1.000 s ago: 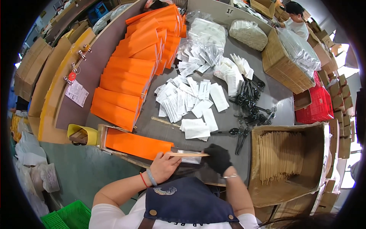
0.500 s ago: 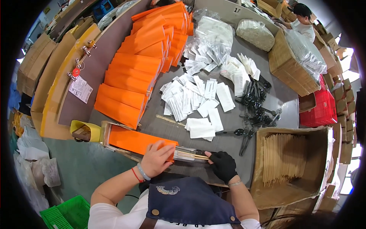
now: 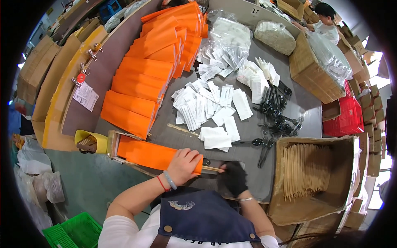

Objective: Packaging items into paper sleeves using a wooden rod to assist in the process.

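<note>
Orange sleeve (image 3: 147,153) (beneath left hand (image 3: 184,165))

A long, flat, orange paper-like sleeve (image 3: 144,153) lay beneath the bare left hand's (image 3: 183,166) curled fingers, extending leftward; slender pale wooden sticks (image 3: 211,168) protruded rightward to the black-gloved right hand's (image 3: 233,177) fingertips.

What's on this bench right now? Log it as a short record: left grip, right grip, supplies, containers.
Left grip: bare, fingers over an orange sleeve
Right grip: black-gloved, blurred, at the ends of wooden sticks projecting past the sleeve's right end; firmness of hold unclear
Supplies: stacked orange sleeves, white packets, black spoons
Containers: yellow container at left; open cardboard box at right, with similar sticks inside
</note>
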Demonstrator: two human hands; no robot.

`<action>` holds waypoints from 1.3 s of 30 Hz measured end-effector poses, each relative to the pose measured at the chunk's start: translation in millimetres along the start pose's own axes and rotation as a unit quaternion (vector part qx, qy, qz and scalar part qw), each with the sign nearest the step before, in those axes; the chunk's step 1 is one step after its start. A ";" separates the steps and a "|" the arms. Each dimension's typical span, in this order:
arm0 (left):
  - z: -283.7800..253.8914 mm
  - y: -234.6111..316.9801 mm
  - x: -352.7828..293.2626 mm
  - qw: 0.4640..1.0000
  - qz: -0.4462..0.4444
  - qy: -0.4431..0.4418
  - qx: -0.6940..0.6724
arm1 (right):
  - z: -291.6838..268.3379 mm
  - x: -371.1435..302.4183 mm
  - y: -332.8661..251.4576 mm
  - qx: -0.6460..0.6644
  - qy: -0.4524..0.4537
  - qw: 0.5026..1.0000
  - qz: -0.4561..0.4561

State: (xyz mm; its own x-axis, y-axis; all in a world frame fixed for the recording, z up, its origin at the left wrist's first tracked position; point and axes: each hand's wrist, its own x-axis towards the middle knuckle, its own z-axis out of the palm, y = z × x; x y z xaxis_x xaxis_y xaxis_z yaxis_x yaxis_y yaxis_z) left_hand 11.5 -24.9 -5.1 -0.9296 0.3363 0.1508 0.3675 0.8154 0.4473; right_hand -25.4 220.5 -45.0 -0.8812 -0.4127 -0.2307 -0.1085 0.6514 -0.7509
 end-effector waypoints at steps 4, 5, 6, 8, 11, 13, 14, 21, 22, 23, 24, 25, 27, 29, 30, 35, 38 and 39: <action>6.0 -2.1 9.2 1.000 0.011 -0.008 0.010 | 28.7 12.8 -58.3 0.165 0.033 0.978 -0.123; 1.3 -2.4 10.7 0.999 0.042 0.004 0.024 | 22.0 13.3 -55.8 0.073 0.067 0.984 -0.148; -2.5 -3.9 12.0 0.997 0.072 0.016 0.037 | 12.0 13.6 -51.3 -0.020 0.102 0.980 -0.172; -10.1 0.4 14.2 0.993 0.066 -0.062 0.081 | -11.1 11.8 -65.0 -0.167 0.108 0.956 -0.216; -42.4 9.1 32.8 0.968 0.070 -0.223 0.088 | -25.0 16.6 -68.7 -0.230 -0.084 0.964 -0.106; -74.3 -8.1 38.0 0.970 0.053 -0.209 0.109 | -33.6 10.1 -43.8 -0.203 0.006 0.970 -0.134; -79.5 -30.8 33.0 0.990 0.053 -0.108 0.075 | -36.8 6.8 -35.7 -0.175 0.097 0.967 -0.157; -31.9 -56.8 -17.5 0.982 -0.167 0.082 0.033 | -49.3 -4.5 -59.7 -0.248 0.064 0.962 -0.091; -18.5 -41.3 -22.2 0.982 -0.169 0.081 0.033 | -48.9 -3.9 -60.9 -0.254 0.056 0.962 -0.085; -5.0 -25.9 -23.6 0.973 -0.219 0.065 0.043 | -48.3 -4.3 -60.2 -0.256 0.055 0.962 -0.083; 3.2 -18.7 -24.5 0.961 -0.268 0.047 0.054 | -47.4 -4.7 -58.9 -0.265 0.058 0.958 -0.096; 8.4 -20.1 -26.2 0.961 -0.268 0.046 0.052 | -46.8 -5.0 -58.2 -0.273 0.060 0.954 -0.109; 16.3 -24.9 -29.9 0.956 -0.286 0.068 0.007 | -47.4 -4.3 -60.4 -0.288 0.035 0.952 -0.102; 15.8 -26.8 -30.1 0.958 -0.280 0.066 0.000 | -48.3 -4.5 -64.8 -0.306 0.016 0.947 -0.099; 14.9 -27.9 -29.8 0.959 -0.275 0.061 -0.004 | -47.6 -4.6 -67.4 -0.308 -0.009 0.947 -0.093; 10.1 -25.4 -25.2 0.960 -0.277 0.034 -0.019 | -4.6 8.0 -66.9 -0.245 -0.039 0.958 -0.142; 5.3 -30.4 -17.1 0.966 -0.258 0.023 -0.021 | 24.7 23.5 -67.0 -0.202 -0.033 0.963 -0.174; 4.5 -32.4 -12.8 0.969 -0.245 0.026 -0.027 | 21.2 22.1 -65.1 -0.156 0.000 0.968 -0.194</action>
State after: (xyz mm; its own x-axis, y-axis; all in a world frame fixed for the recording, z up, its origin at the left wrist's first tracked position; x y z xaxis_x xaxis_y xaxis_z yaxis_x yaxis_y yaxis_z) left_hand 11.5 -53.5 -25.5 -0.9928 -0.1098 -0.0477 -0.1185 0.8450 0.5214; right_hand -28.0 155.5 -14.3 -0.7458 -0.6654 0.0321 -0.5657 0.6070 -0.5582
